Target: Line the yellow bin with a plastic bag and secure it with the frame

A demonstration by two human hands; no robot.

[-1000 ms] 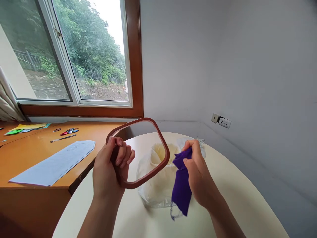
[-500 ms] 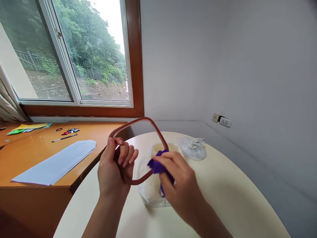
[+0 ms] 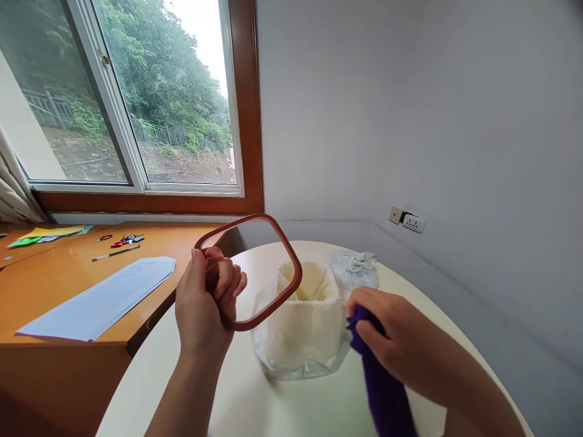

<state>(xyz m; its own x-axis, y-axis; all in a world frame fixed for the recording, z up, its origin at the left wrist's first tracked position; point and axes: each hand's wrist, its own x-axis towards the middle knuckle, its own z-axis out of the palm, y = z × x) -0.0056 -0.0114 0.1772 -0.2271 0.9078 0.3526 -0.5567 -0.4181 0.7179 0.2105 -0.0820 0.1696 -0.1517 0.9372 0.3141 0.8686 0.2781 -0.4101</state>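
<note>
My left hand (image 3: pixel 204 297) grips a reddish-brown square ring with rounded corners (image 3: pixel 294 250) by its left side, holding it tilted up over the table. A purple cloth (image 3: pixel 385 388) hangs down from my right hand (image 3: pixel 387 328), whose fingers are closed around its upper end. Behind the ring and between my hands stands a cream-coloured bin (image 3: pixel 303 331), lined with a clear plastic bag (image 3: pixel 268 358) that folds over its rim and bunches around its base. The ring hides part of the bin's left rim.
A knotted translucent plastic bag (image 3: pixel 353 270) lies behind the bin on the round cream table (image 3: pixel 255 413). On the wooden desk (image 3: pixel 54 291) at left are papers (image 3: pixel 100 297), a pen (image 3: pixel 116 253) and keys (image 3: pixel 127 241). A wall socket (image 3: pixel 413 223) is at right.
My right hand has moved right and away from the ring, taking the purple cloth with it; the cloth now hangs longer. The ring has shifted slightly left, uncovering more of the bin.
</note>
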